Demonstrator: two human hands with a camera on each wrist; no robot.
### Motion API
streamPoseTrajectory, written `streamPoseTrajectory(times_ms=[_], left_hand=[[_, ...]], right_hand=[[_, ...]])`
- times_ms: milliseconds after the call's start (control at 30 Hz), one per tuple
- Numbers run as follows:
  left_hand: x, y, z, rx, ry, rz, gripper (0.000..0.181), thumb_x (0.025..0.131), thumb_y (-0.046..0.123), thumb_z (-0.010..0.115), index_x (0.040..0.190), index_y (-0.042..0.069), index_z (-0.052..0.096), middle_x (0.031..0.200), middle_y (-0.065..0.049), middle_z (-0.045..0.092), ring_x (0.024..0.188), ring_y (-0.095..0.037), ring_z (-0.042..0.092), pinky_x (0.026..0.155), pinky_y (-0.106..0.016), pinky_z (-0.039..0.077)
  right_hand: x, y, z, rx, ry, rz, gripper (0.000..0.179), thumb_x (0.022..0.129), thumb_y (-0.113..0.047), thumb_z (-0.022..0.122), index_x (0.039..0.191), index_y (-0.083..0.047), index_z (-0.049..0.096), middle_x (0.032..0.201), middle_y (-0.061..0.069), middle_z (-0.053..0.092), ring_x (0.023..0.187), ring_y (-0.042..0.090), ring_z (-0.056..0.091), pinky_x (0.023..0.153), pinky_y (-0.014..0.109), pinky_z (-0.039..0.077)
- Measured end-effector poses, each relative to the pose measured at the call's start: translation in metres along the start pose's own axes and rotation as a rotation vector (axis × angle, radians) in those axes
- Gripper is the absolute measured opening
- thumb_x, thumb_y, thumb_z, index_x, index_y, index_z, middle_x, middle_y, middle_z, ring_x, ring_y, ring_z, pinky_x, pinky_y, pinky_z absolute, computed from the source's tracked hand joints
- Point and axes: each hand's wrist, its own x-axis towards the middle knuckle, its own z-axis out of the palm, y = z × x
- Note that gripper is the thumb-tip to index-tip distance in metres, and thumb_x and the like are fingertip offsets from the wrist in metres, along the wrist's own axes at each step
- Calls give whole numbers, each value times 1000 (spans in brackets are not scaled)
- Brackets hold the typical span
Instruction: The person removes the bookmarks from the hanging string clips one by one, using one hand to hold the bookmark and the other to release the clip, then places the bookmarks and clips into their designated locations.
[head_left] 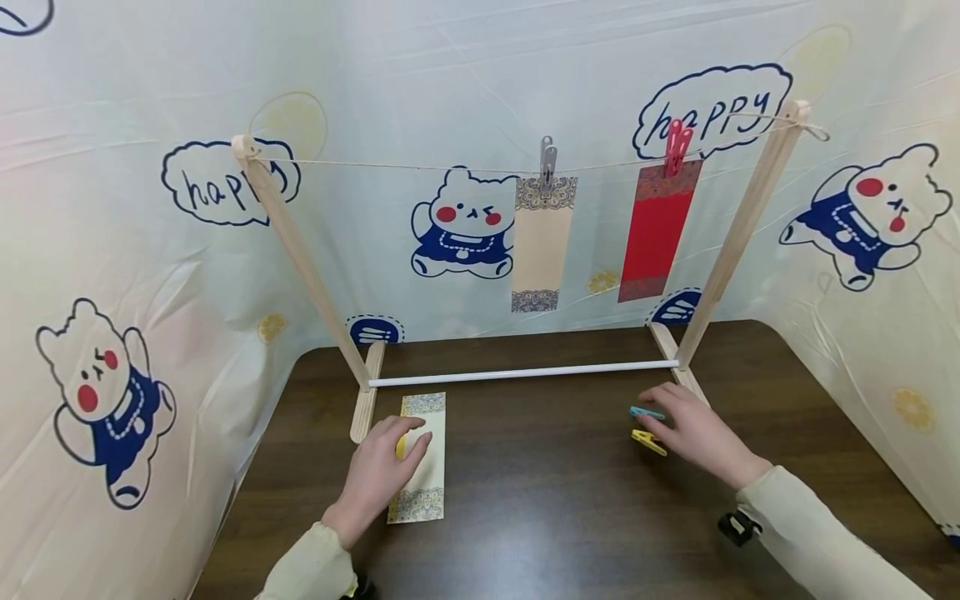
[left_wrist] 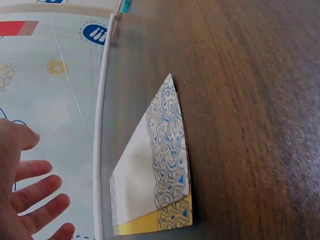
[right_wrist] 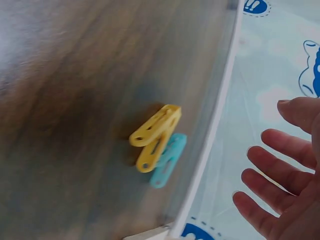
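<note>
Over a pale card with patterned ends (head_left: 429, 483) is my left hand (head_left: 378, 467), its fingers relaxed and nothing held. The left wrist view shows a yellow card (left_wrist: 145, 223) peeking out from beneath the white one (left_wrist: 135, 185). On the right, my right hand (head_left: 693, 433) hovers beside a yellow clothespin (head_left: 649, 443) and a blue clothespin (head_left: 645, 412); its fingers are spread and hold nothing. From a string (head_left: 420, 167) hang a beige card (head_left: 542, 242) under a grey clothespin (head_left: 547, 162) and a red card (head_left: 656, 237) under a red clothespin (head_left: 678, 148).
Two wooden posts (head_left: 307, 262) carry the string, with a white rod (head_left: 525, 372) joining their feet low down. All of it stands on a dark wooden table (head_left: 540, 492). A printed curtain (head_left: 450, 75) with cartoon bears surrounds the back and sides.
</note>
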Motion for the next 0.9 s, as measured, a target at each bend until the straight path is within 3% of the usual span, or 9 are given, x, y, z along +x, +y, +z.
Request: streamPoseTrajectory(times_ms=[200,533,900], left_hand=[[6,4,2,20,32,50,23,95,27,79,110,11,77,109,-5,74,103,-28,69,82,-51,59],[18,12,3,28,45,99,29,96,28,77,119,10,75,113,-6,74,103,-28,69,82,-49,58],[25,24,2,-14,7,69,34,99,33,73,126,12,73,119,-4,73,110,-27,69,87,-51,59]], right_hand=[[9,-11,-5,-16,-3,-14,25,96,-15,77,118,-6,71,115,12,70,106,29,67,93,51,58],[23,-24,-16,-50,28,-88,28,96,-18,77,120,-5,70,118,13,70,108,29,67,95,52,58],[38,-40,-30,-68,47,-169,28,96,-17,77,120,-6,71,117,10,69,107,26,66,94,49,59]])
